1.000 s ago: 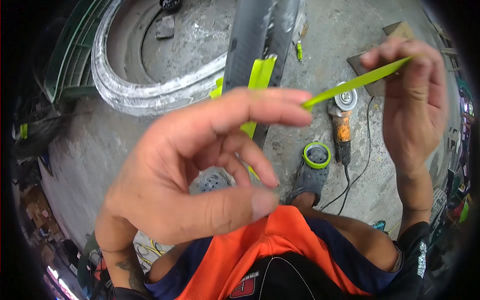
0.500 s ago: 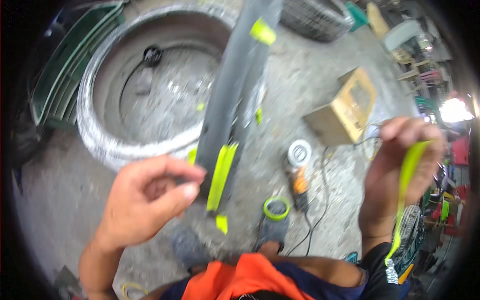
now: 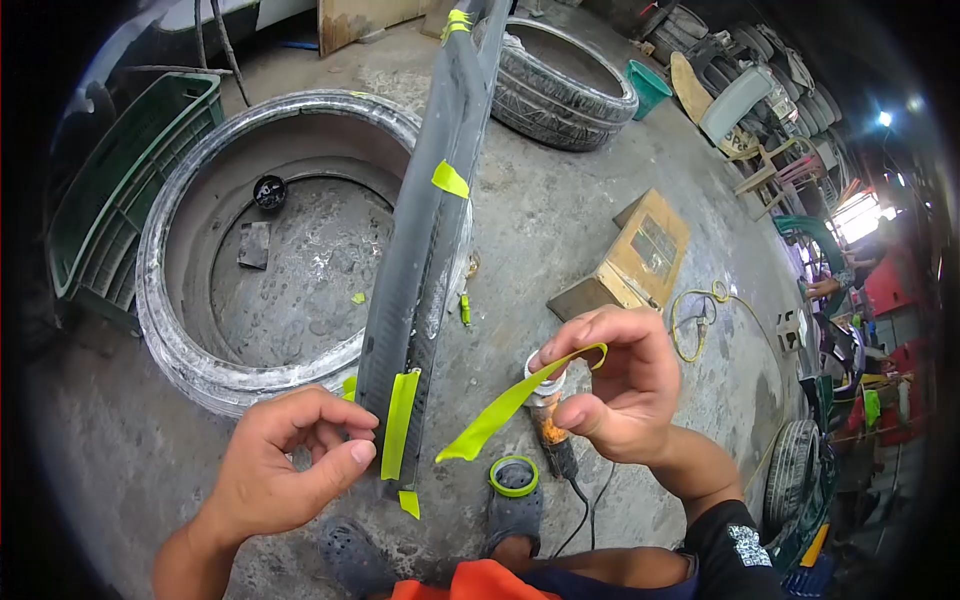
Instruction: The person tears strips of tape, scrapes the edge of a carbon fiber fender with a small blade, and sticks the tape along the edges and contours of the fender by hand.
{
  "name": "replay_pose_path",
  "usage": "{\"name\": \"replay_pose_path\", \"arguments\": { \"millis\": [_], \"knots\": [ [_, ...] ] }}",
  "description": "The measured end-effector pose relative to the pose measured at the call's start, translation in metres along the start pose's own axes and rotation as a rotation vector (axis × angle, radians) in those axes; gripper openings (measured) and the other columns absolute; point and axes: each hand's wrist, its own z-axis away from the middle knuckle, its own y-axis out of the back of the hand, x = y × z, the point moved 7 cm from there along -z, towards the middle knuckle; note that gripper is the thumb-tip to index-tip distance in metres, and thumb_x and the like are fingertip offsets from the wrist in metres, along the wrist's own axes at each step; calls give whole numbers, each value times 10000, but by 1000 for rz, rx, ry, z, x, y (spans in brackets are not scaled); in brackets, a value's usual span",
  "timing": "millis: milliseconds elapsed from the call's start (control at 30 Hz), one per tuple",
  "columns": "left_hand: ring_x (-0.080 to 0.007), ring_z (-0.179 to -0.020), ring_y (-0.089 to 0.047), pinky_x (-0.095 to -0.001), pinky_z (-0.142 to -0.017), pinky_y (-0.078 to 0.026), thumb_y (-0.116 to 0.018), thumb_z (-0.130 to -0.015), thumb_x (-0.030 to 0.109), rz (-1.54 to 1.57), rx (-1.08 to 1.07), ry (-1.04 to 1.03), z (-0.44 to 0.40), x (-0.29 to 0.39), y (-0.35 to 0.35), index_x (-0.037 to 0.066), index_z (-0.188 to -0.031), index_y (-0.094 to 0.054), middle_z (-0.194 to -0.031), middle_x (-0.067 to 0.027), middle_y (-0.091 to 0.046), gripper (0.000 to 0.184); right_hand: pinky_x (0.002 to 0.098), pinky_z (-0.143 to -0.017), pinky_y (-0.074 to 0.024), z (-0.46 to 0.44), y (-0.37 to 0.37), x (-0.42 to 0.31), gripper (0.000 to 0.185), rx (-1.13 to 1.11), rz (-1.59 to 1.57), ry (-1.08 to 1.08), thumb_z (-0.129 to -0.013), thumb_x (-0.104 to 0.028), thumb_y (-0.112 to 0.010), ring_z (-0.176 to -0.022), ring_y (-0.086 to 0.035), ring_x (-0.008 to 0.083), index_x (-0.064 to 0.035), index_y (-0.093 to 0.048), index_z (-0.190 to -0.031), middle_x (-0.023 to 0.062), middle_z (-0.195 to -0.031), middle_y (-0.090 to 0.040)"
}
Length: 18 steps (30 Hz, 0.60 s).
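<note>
Far left, a tyre point(image 3: 165, 335) lay on the floor. At lower left, the left hand point(image 3: 275, 470) was near the panel's lower end, fingers curled, narrow thumb-to-forefinger gap, nothing visible in it. The dark panel point(image 3: 393, 290) slanted up the centre, bearing lime tape pieces. Right of it, a tape roll point(image 3: 515, 491) rested on a clog point(image 3: 513, 525). Right of centre, the right hand point(image 3: 630, 385) held a lime strip point(image 3: 490, 422) reaching leftward, above a grinder point(image 3: 548, 428).
</note>
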Motion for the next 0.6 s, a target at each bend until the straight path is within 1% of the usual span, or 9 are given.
{"name": "replay_pose_path", "arguments": {
  "millis": [33,200,267,300,333,400,433,533,600],
  "knots": [
    [-36,-761,-619,-205,-674,-483,-743,-909,54,17,13,12,-1,-1,1,-31,-1074,-707,-941,-18,-689,190,323,-867,-527,-1,-1,1,566,0,-13,3,-844,-69,-859,-1030,-647,183,-42,-481,-1265,126,-1138,-640],
    [-34,-745,-606,-206,-658,-469,-749,-907,64,98,49,73,-3,-11,3,-25,-1062,-712,-907,3,-673,183,299,-811,-554,-12,-5,4,626,51,-41,-7,-814,10,-850,-1021,-671,188,-56,-426,-1269,138,-1145,-634],
    [-28,-728,-594,-214,-640,-462,-742,-909,70,-52,79,-13,-7,-7,6,-13,-1035,-719,-883,15,-659,153,291,-794,-562,-19,-6,8,629,76,-109,-51,-808,36,-840,-1009,-677,190,-57,-416,-1264,142,-1146,-633],
    [-48,-703,-594,-233,-619,-463,-741,-899,84,-186,90,-89,-9,-1,6,-8,-1020,-721,-865,-6,-662,153,289,-794,-565,-23,-5,6,616,55,-74,-52,-811,46,-827,-997,-678,189,-51,-420,-1263,141,-1138,-635],
    [-48,-703,-594,-233,-619,-463,-741,-899,84,-182,107,-44,-10,-2,7,-8,-1020,-721,-865,-6,-662,153,286,-794,-567,-26,-7,5,602,31,-44,-55,-814,55,-814,-986,-678,188,-46,-424,-1261,140,-1130,-637],
    [-83,-730,-611,-255,-663,-465,-724,-889,53,-281,83,-156,-13,10,4,-11,-1020,-714,-895,-47,-666,147,288,-803,-568,-33,-6,4,580,97,-24,-115,-827,50,-800,-971,-675,176,-38,-428,-1263,124,-1085,-649],
    [-83,-730,-611,-255,-663,-465,-724,-889,53,-276,94,-137,-14,7,5,-11,-1020,-714,-895,-47,-666,147,282,-808,-563,-39,-9,2,539,99,-54,-105,-839,40,-795,-947,-670,157,-31,-450,-1247,105,-1040,-655],
    [-111,-716,-623,-261,-646,-468,-727,-868,40,-371,104,-263,-15,9,4,4,-1018,-719,-889,-67,-666,155,274,-806,-555,-48,-7,6,498,91,15,-101,-844,34,-795,-932,-664,139,-28,-474,-1219,90,-1013,-659],
    [-144,-711,-632,-279,-631,-479,-729,-841,11,-492,134,-395,-12,15,3,10,-1036,-716,-892,-82,-671,195,270,-802,-548,-54,-9,10,479,74,45,-83,-843,31,-800,-914,-656,122,-28,-493,-1206,74,-999,-662]
  ]
}}
